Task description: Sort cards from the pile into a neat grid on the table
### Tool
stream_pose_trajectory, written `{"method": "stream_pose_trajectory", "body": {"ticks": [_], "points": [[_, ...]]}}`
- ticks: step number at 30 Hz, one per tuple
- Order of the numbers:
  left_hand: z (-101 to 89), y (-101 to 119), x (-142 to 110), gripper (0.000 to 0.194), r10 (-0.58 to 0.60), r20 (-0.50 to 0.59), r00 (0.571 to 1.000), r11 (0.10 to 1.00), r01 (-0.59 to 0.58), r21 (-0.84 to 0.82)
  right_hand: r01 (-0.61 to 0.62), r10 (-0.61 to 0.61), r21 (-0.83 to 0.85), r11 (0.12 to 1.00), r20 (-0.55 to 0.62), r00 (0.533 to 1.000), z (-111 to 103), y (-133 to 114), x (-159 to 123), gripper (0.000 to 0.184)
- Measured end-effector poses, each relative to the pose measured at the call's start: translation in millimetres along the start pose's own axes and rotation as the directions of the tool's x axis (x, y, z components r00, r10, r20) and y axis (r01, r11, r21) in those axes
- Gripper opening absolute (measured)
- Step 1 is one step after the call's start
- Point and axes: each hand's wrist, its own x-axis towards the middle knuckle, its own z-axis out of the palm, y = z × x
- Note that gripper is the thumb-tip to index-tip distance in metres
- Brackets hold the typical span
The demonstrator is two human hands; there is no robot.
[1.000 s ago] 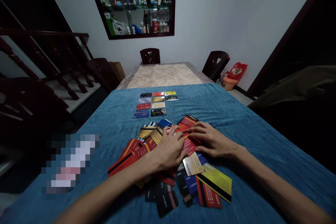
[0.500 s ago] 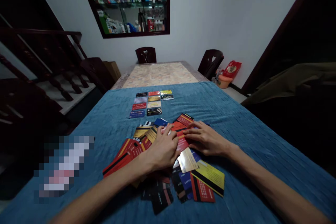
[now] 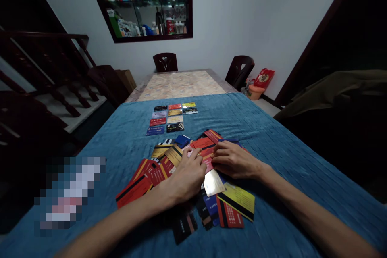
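Note:
My left hand (image 3: 190, 171) lies on a loose heap of bank cards, palm down, fingers bent and apart over a pinkish card (image 3: 190, 152). From the right, my right hand (image 3: 236, 159) reaches in with its fingers drawn together at the edge of a red card (image 3: 208, 164); its thumb is hidden. Around them are gold cards (image 3: 173, 154), red striped cards (image 3: 134, 190), a shiny pale card (image 3: 214, 182), a yellow card (image 3: 238, 200) and dark cards (image 3: 184, 225). My left wrist and forearm cover part of the heap.
Beyond the heap, several cards (image 3: 166, 121) lie face up in short columns on the blue cloth (image 3: 272, 193). A blurred-out pale object (image 3: 75, 187) rests at the left. Chairs (image 3: 240, 70) stand around the table's bare far end (image 3: 184, 82).
My right fingers have curled in more tightly at the red card. My left hand has hardly moved on the heap. The whole view has shifted slightly.

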Motion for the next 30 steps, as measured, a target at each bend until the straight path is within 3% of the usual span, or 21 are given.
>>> {"method": "stream_pose_trajectory", "body": {"ticks": [4,8,15,20,22,26,30], "points": [[-3.9,0.3,-1.3,0.024,-0.009,0.026,1.000,1.000,0.010,-0.015,-0.009,0.009,0.040,0.999,0.000,1.000,-2.7,-0.3,0.7,0.017],[-8.1,-0.8,-2.1,0.027,-0.041,0.041,0.998,0.997,0.043,-0.056,-0.038,0.037,0.075,0.996,0.009,0.999,-3.8,2.8,-2.5,0.024],[-0.3,-8.6,-0.5,0.018,0.003,0.004,1.000,0.999,-0.003,-0.044,-0.036,0.036,0.009,0.999,0.005,0.999,0.0,5.4,-4.8,0.016],[-1.7,-12.4,-1.6,0.014,0.077,0.020,0.997,0.997,-0.076,-0.034,-0.012,0.012,0.000,1.000,0.027,1.000,-4.6,1.4,-0.9,0.022],[-3.0,-11.9,-1.3,0.015,0.074,0.022,0.997,0.997,-0.074,-0.012,-0.019,0.017,0.038,0.999,0.031,0.999,-6.0,1.7,-1.4,0.018],[-4.1,-11.7,0.7,0.016,0.047,0.047,0.998,0.998,-0.049,0.035,-0.045,0.041,0.087,0.995,0.046,0.998,-3.0,5.5,-4.9,0.029],[-6.8,-15.7,1.5,0.013,0.054,0.060,0.997,0.999,-0.054,0.005,-0.052,0.051,0.045,0.998,0.023,0.998,3.9,8.0,-6.5,0.023]]}}
